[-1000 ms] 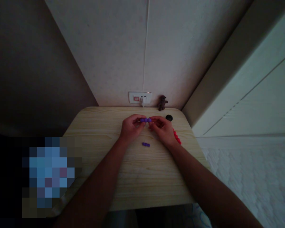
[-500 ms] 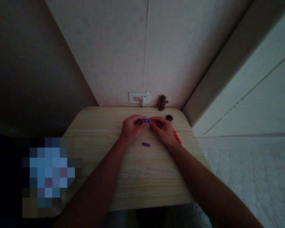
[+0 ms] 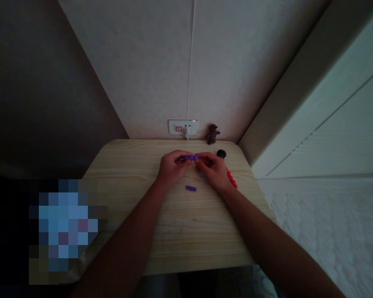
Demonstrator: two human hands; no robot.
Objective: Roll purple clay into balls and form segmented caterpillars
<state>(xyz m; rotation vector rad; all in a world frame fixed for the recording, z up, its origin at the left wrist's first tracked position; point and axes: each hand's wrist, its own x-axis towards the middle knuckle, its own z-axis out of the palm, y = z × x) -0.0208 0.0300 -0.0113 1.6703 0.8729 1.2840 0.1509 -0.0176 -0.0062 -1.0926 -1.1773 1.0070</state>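
Between my two hands is a short row of purple beads, held level just above the table. My left hand pinches its left end between thumb and fingers. At the other end, the thumb and fingertips of my right hand close on it. Part of the row is hidden by the fingers. A second short purple bead row lies on the table, nearer to me. Red beads in a line lie beside my right wrist, partly covered by it.
The pale wooden table meets the wall at the back. A brown bear figure stands there by a wall socket with a plug in it. A round black object sits beyond my right hand. A cabinet rises at right.
Hardly anything differs. Both hands keep their grip on the purple bead row, which has shifted very slightly; the things on the table stay where they were.
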